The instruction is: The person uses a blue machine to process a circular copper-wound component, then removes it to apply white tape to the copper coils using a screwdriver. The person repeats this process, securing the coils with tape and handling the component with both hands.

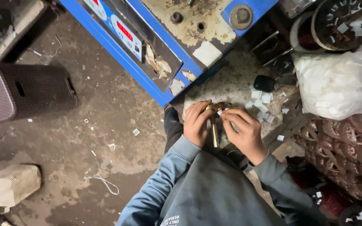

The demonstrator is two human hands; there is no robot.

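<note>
Over the lap, below the blue machine [147, 50], both hands close on a small metal rotor [215, 121]: left hand [196, 123] wrapping its head, right hand [243, 132] pinching beside it. It looks dense, rigid, possibly oily; the shaft seems the surest hold.

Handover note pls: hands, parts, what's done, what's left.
Left hand: wrapped around the small brass-coloured metal part with a shaft, steadying it.
Right hand: fingertips pinching at the part's top, by a small white paper slip.
More loose white paper slips lie on the speckled bench top, clear plastic bag of slips to the right.
Done: one slip at the part. Left: cannot tell how many slots remain.
</note>
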